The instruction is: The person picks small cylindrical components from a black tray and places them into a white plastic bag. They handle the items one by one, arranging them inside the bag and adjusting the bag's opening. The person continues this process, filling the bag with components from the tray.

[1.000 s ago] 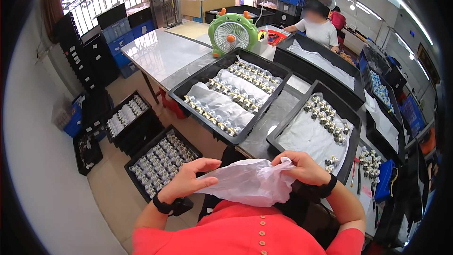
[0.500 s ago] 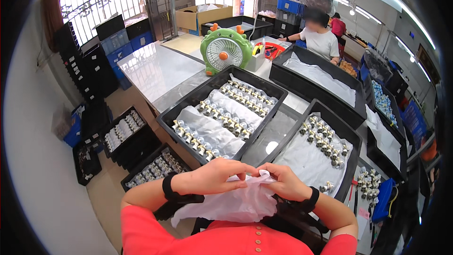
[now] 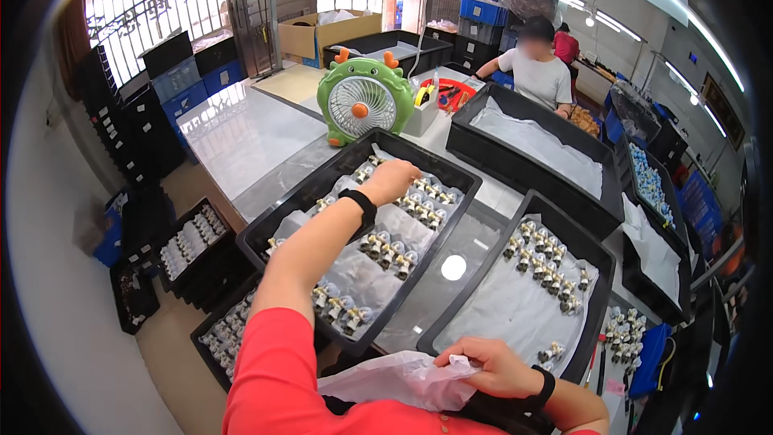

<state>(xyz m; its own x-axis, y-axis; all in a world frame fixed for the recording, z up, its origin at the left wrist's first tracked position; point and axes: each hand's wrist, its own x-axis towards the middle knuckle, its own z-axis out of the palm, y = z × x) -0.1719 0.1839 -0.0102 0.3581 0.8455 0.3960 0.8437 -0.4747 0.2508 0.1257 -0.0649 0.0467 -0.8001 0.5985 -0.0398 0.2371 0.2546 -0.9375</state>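
Observation:
My left hand (image 3: 390, 180) reaches over the far part of a black tray (image 3: 256, 234). Its fingers are curled together, the tips close to a row of small figurines (image 3: 423, 208) with clear round tops and dark bases; whatever they pinch is hidden. White tissue paper (image 3: 382, 270) lies between the tray's rows. Down near my body, my right hand (image 3: 498, 366) grips a crumpled sheet of thin white paper (image 3: 403, 379), which hangs to the left. Beyond that hand, a second black tray (image 3: 609, 290) holds more figurines (image 3: 543, 262) on white paper.
A green fan (image 3: 364, 101) stands behind the left tray. Another black tray (image 3: 531, 169), lined with paper, lies at the far right, with a person (image 3: 535, 72) seated behind it. Stacked trays (image 3: 197, 250) crowd the floor at left. Loose figurines (image 3: 626, 330) lie at lower right.
My left hand has let go of the white sheet and moved forward over the left tray. My right hand keeps the sheet and has shifted lower and slightly right.

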